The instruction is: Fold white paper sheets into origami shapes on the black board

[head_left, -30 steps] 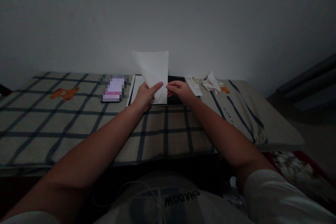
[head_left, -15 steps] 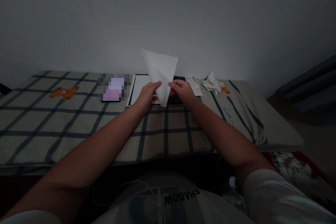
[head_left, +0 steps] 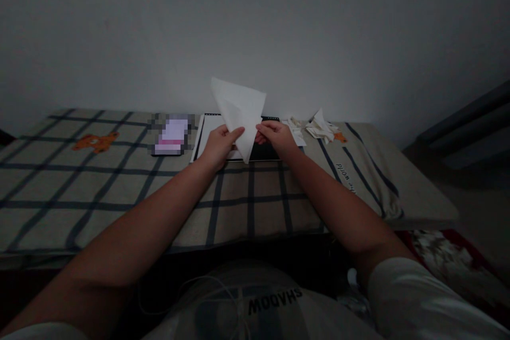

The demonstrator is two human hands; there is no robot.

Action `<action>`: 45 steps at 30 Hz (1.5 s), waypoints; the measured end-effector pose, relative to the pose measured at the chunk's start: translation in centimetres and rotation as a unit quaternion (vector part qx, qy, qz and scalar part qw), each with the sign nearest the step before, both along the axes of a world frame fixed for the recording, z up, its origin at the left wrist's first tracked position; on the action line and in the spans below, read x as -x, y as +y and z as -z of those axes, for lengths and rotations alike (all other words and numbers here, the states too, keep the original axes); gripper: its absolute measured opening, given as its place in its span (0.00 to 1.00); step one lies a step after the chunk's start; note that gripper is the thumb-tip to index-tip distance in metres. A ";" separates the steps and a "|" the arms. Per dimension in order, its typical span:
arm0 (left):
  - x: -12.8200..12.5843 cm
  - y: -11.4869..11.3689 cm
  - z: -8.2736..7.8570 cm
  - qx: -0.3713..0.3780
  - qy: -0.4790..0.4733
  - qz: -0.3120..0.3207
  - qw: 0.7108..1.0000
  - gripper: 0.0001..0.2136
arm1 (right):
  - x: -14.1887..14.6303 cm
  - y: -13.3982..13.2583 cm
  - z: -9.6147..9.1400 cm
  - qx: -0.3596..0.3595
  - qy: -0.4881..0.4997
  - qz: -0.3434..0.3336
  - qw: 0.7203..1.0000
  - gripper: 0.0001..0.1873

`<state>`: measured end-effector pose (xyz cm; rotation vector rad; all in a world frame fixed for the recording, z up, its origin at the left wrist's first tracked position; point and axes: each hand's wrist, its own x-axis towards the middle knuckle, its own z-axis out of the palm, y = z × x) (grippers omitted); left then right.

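Note:
A white sheet of paper (head_left: 239, 111), folded over on itself, stands tilted above the table with one point down. My left hand (head_left: 218, 144) pinches its left edge, thumb on the front. My right hand (head_left: 275, 137) pinches its right edge. Both hands hover just over a black board (head_left: 266, 151) with a white sheet (head_left: 211, 128) lying on its left half.
The table wears a checked cloth (head_left: 119, 186) with an orange bear print (head_left: 95, 142). A blurred phone-like object (head_left: 172, 135) lies left of the board. A heap of folded paper pieces (head_left: 316, 126) sits to the right. A plain wall rises behind.
The held sheet has turned from upright to tilted, its lower corner now pointing down between my hands. Both hands stay in almost the same place.

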<state>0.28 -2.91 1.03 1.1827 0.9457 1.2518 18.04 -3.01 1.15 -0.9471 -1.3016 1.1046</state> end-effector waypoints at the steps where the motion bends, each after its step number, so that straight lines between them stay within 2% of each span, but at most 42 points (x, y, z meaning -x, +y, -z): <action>1: 0.0 0.0 0.0 0.000 0.000 -0.001 1.000 0.21 | 0.0 0.0 0.0 0.003 -0.001 -0.001 1.000 0.21; 8: -0.1 -0.1 0.0 0.004 -0.007 0.020 1.000 0.20 | -0.2 0.1 0.1 0.009 -0.003 0.005 1.000 0.22; 24: 0.0 0.0 0.2 -0.012 0.022 -0.022 0.999 0.20 | -0.1 0.0 0.1 0.010 -0.025 0.003 1.000 0.21; 32: 0.1 0.4 0.8 -0.009 0.017 -0.008 1.000 0.22 | -0.3 0.3 0.0 0.011 -0.007 0.019 1.000 0.20; 45: 0.0 -0.2 0.1 0.003 0.022 -0.008 1.000 0.21 | -0.2 0.2 -0.2 0.021 0.012 0.031 0.999 0.16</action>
